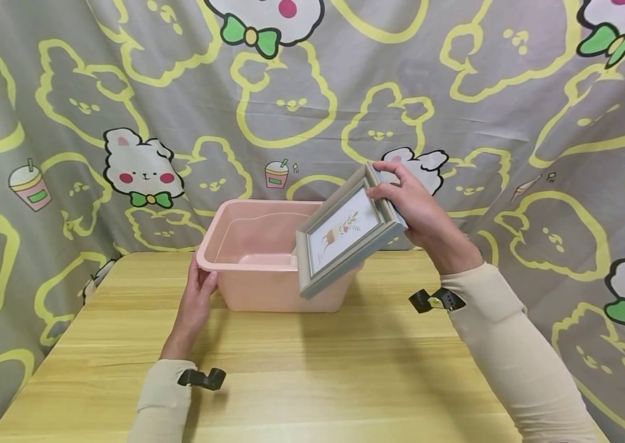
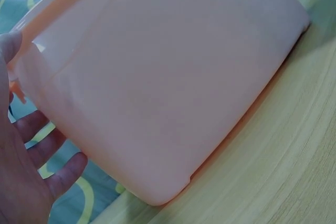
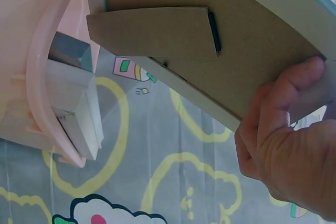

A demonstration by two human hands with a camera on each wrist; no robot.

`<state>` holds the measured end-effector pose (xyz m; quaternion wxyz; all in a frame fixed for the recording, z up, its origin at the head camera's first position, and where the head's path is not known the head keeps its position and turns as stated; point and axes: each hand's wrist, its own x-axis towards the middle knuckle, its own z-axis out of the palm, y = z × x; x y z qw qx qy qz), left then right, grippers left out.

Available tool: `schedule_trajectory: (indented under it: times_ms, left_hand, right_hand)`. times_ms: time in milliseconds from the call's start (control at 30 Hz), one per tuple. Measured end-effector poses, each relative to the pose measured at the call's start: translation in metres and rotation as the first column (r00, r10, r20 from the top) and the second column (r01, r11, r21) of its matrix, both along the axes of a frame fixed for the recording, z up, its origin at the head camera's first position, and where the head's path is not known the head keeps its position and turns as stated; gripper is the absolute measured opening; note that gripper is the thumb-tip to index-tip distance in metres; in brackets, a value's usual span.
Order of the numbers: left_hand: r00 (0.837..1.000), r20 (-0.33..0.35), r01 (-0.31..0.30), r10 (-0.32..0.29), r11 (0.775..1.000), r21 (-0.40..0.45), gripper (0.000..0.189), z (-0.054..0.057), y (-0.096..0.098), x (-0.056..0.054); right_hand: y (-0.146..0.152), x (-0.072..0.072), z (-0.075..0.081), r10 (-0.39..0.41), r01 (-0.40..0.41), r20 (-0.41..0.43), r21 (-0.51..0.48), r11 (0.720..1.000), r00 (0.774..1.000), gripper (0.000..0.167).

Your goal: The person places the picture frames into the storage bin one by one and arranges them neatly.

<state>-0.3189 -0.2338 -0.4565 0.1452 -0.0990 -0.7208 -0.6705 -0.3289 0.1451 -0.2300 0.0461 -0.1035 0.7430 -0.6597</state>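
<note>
A pink plastic storage bin [image 1: 268,290] stands on the wooden table. My left hand [image 1: 195,303] grips its left end, thumb at the front of the rim and fingers round the end wall. My right hand [image 1: 416,208] holds a grey picture frame [image 1: 323,280] by its upper right edge. The frame is tilted, its lower left corner overlapping the bin's right front in the head view. A plant-like picture [image 1: 340,231] shows on its front. In the right wrist view its brown backing [image 3: 252,61] and folded-flat stand [image 3: 152,32] face the camera.
A pale, box-edged thing [image 3: 76,98] shows at the bin's rim in the right wrist view. The table [image 1: 290,381] extends in front of the bin. Close behind hangs a grey curtain [image 1: 196,111] with yellow-outlined cartoon animals.
</note>
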Motion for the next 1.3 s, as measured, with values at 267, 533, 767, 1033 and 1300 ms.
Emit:
schedule_trajectory:
  times_ms: [267,533,767,1033,1300]
  left_hand:
    - [1.000,0.013,-0.014,0.014,1.000,-0.022,0.060,0.000,0.001,0.000]
    - [1.000,0.027,-0.010,0.011,0.999,-0.032,0.061,0.000,0.000,0.001]
    - [1.000,0.021,-0.019,0.020,0.999,-0.041,0.061,0.000,0.001,0.002]
    - [1.000,0.024,-0.017,0.018,0.999,-0.036,0.061,0.000,0.000,0.003]
    - [1.000,0.012,-0.016,0.016,1.000,-0.024,0.060,-0.001,0.000,0.001]
  right_hand:
    - [-0.001,-0.011,-0.006,-0.023,0.023,-0.002,-0.019,1.000,1.000,0.058]
    - [-0.002,-0.021,-0.012,-0.081,0.082,0.028,-0.038,0.996,0.996,0.060]
    - [-0.003,-0.026,-0.014,-0.123,0.124,0.028,-0.030,0.992,0.992,0.057]
    - [-0.006,-0.031,-0.015,-0.154,0.155,0.028,-0.049,0.987,0.988,0.057]
    - [-0.006,-0.038,-0.016,-0.179,0.181,0.033,-0.053,0.982,0.983,0.055]
